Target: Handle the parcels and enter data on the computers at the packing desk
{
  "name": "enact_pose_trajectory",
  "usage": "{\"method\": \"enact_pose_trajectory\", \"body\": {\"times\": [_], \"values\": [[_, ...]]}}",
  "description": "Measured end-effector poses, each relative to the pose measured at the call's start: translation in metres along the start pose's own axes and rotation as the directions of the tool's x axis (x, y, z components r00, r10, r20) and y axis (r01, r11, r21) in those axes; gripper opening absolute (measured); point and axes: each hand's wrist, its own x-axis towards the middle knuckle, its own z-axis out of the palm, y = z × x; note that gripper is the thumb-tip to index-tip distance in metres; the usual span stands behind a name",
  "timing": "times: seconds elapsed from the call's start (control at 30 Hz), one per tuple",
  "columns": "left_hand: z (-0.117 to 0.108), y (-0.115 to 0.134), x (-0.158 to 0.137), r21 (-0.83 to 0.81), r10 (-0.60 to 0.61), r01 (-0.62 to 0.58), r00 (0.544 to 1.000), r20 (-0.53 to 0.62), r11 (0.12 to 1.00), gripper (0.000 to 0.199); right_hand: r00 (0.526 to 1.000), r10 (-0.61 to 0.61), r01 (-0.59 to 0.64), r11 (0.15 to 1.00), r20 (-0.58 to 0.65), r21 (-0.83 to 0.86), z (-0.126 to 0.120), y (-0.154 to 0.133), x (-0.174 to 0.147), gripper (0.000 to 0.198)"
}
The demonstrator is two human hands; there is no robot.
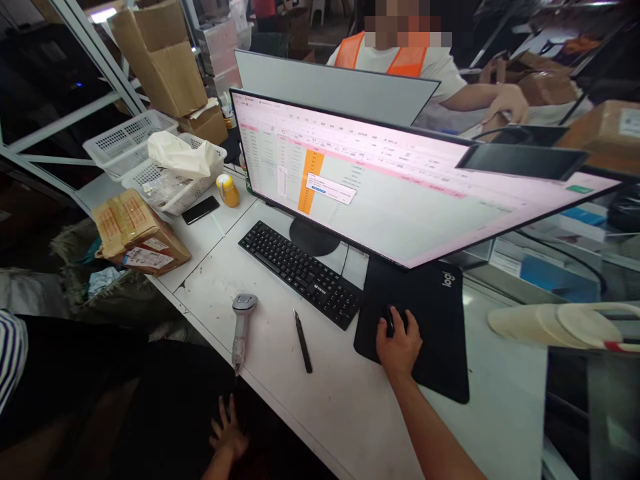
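My right hand (400,343) rests over a black computer mouse (391,323), its fingers curved around it on a black mouse pad (440,353). Below the table's front edge, my left hand (229,430) hangs near my lap with fingers spread and nothing in it. A black keyboard (300,270) lies left of the pad, under a large monitor (380,207) that displays a spreadsheet and a small pop-up box. Nearer the front edge are a grey handheld barcode scanner (241,327) and a dark pen (303,343), both apart from my hands.
At the left stand a taped cardboard box (140,230), white plastic baskets (175,200), a phone (201,209) and a yellow bottle (229,191). A cream tumbler (555,325) is at the right. Behind the monitors sits a person in an orange vest (350,52).
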Motion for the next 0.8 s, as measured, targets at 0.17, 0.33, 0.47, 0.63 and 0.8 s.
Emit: {"method": "enact_pose_trajectory", "body": {"times": [0.17, 0.33, 0.47, 0.63, 0.8], "values": [[0.000, 0.000, -0.002, -0.040, 0.011, -0.011, 1.000, -0.012, 0.999, 0.097, 1.000, 0.020, -0.020, 1.000, 0.001, 0.006, 0.000, -0.001, 0.001, 0.052], [0.003, -0.004, -0.001, -0.068, 0.039, -0.041, 0.999, -0.031, 0.997, 0.092, 1.000, 0.029, -0.029, 1.000, -0.012, -0.002, 0.000, -0.001, 0.002, 0.054], [0.004, -0.008, -0.001, -0.084, 0.073, -0.075, 0.997, -0.032, 0.994, 0.089, 1.000, 0.024, -0.024, 1.000, -0.012, -0.014, 0.000, -0.001, 0.002, 0.054], [0.000, -0.015, -0.001, -0.093, 0.111, -0.114, 0.993, -0.031, 0.989, 0.088, 1.000, 0.024, -0.024, 1.000, -0.010, -0.018, -0.001, -0.001, 0.002, 0.054], [-0.002, -0.017, 0.001, -0.114, 0.154, -0.158, 0.987, -0.045, 0.981, 0.085, 1.000, 0.001, -0.002, 1.000, -0.023, -0.031, -0.001, 0.001, 0.003, 0.054]]}}
